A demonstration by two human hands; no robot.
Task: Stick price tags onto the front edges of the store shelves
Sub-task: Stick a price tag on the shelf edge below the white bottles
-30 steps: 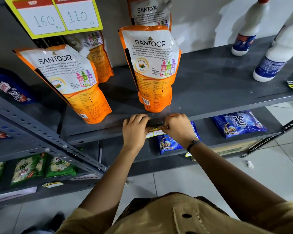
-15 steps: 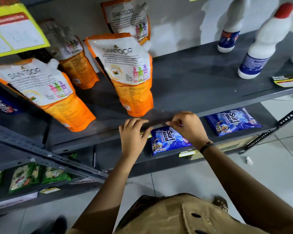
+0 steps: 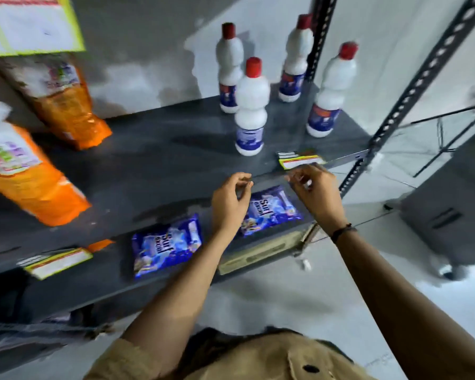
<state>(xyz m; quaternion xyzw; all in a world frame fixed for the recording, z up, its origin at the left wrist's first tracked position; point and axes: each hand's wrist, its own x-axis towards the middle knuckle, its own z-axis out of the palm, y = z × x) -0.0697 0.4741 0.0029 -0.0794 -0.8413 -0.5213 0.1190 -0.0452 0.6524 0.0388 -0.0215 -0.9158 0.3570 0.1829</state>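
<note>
While hovering just in front of the grey shelf (image 3: 162, 157) edge, both hands curled, fingers loosely bent, gripping nothing visible: left hand (image 3: 229, 202) w/ thumb near forefinger, right hand (image 3: 314, 192) just below the price tags (image 3: 299, 160) lying at the shelf's front edge, nr white bottles (image 3: 251, 105). Another tag (image 3: 56, 263) on the shelf's front edge far left; blue packets (image 3: 165, 244) one level below

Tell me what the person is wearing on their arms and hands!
Both forearms are bare, with no gloves on the left hand or the right hand. There is a thin dark band round the right wrist. Near the elbows you can see short tan sleeves, and the tan shirt has a dark button. I cannot see any rings; the picture is a bit blurry.
</note>
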